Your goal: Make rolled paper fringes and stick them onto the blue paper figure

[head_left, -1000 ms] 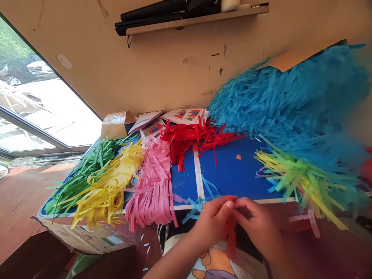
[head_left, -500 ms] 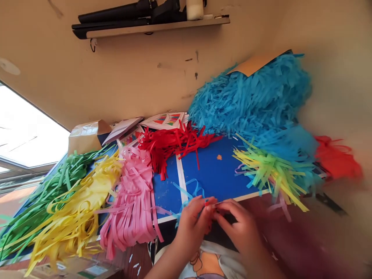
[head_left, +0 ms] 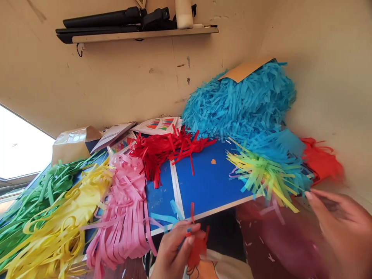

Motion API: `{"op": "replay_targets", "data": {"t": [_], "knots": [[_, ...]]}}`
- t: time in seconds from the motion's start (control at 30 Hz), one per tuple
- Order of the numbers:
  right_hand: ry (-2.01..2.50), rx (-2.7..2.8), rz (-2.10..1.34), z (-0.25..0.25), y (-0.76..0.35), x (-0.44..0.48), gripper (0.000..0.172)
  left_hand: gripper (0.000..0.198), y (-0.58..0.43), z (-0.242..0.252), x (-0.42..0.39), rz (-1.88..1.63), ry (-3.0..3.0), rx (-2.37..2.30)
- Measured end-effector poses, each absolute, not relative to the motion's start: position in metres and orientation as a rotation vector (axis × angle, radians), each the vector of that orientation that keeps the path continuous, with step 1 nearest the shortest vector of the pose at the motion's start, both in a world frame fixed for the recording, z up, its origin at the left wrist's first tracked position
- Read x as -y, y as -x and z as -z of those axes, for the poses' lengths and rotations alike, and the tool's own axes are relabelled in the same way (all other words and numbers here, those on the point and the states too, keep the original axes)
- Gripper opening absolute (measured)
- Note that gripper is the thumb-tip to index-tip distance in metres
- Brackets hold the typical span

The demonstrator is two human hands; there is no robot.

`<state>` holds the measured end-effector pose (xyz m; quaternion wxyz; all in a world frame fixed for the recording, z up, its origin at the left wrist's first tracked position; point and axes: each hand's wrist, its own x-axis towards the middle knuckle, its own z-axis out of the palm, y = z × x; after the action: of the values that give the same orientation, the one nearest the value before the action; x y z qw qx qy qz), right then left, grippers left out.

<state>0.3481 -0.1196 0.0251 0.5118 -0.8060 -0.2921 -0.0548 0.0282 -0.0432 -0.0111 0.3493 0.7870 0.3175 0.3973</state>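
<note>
While the left hand [head_left: 173,252] pinches a bundle of red paper strips [head_left: 198,248] between thumb and fingers, just below the near edge of the blue tabletop [head_left: 209,182], the right hand [head_left: 340,221] hovers well apart at the right. It is blurred, with its fingers spread and holding nothing, near the rainbow tassel [head_left: 261,174]. Pink strips [head_left: 124,209] lie just left of the left hand.

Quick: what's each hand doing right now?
Left hand: closed, pinching red paper strips.
Right hand: open, blurred, holding nothing visible.
</note>
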Motion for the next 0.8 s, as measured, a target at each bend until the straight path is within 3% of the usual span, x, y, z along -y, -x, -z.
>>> {"op": "replay_targets", "data": {"t": [0.27,0.47,0.8], "knots": [[2.191,0.550,-0.183,0.031,-0.361,0.136,0.050,0.028,-0.027,0.017,0.044,-0.990,-2.092,-0.772],[2.197,0.542,-0.246,0.045,-0.371,0.140,0.061,0.025,-0.025,0.019,0.044,-0.941,-2.119,-0.867],[2.180,0.693,-0.250,0.045,-0.362,0.130,0.045,0.023,-0.018,0.023,0.044,-0.958,-2.067,-0.914]]}}
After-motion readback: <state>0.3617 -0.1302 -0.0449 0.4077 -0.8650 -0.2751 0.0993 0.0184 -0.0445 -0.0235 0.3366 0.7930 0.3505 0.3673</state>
